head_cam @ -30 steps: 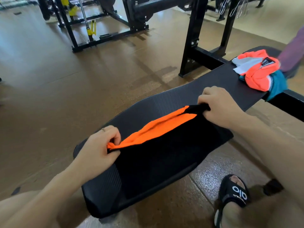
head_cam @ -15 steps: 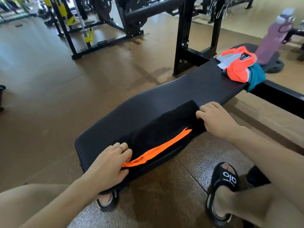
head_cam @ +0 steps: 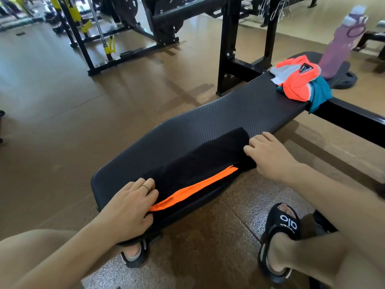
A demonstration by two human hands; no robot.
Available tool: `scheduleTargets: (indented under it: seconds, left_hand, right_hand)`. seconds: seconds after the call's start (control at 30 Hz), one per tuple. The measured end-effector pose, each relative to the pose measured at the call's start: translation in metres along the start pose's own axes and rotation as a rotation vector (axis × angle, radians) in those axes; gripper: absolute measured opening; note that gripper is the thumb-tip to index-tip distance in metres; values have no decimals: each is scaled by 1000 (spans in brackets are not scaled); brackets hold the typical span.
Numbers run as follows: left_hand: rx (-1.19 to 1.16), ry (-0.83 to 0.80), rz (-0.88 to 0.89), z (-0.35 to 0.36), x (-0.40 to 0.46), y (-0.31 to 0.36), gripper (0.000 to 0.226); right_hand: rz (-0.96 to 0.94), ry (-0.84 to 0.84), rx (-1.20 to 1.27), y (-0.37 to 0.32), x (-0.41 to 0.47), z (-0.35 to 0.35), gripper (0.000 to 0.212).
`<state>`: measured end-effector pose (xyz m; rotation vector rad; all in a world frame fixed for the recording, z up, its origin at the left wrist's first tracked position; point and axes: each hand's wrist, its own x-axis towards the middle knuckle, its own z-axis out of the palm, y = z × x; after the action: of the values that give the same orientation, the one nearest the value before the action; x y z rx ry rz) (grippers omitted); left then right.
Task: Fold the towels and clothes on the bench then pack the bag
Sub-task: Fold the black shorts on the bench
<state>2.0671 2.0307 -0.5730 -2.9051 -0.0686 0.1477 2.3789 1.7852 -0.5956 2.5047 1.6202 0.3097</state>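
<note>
The black garment (head_cam: 200,163), with its orange band (head_cam: 193,189) showing, is lying lengthwise along the near edge of the bench (head_cam: 239,113), likely so its edges line up for folding. The left hand (head_cam: 129,207) is gripping its left end, fingers curled over the cloth; the right hand (head_cam: 268,155) is pinning the right end, fingers bent onto it. The coral and teal clothes (head_cam: 300,80) are waiting at the bench's far right, beside a purple bottle (head_cam: 339,46).

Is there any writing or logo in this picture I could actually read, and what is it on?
"OIO": white letters on the strap of the black sandal, seen from above; reading uncertain.
Smaller white line beneath it on the same strap: too blurred to read.
Black patch on the orange garment: has lettering, too small to read.
</note>
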Motion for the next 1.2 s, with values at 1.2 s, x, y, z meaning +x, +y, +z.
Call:
scheduleTargets:
  seconds: [1.2]
  left_hand:
    - [-835,52,-1011,12,30,23,82]
  right_hand:
    - [-108,-94,503,-137,55,9,63]
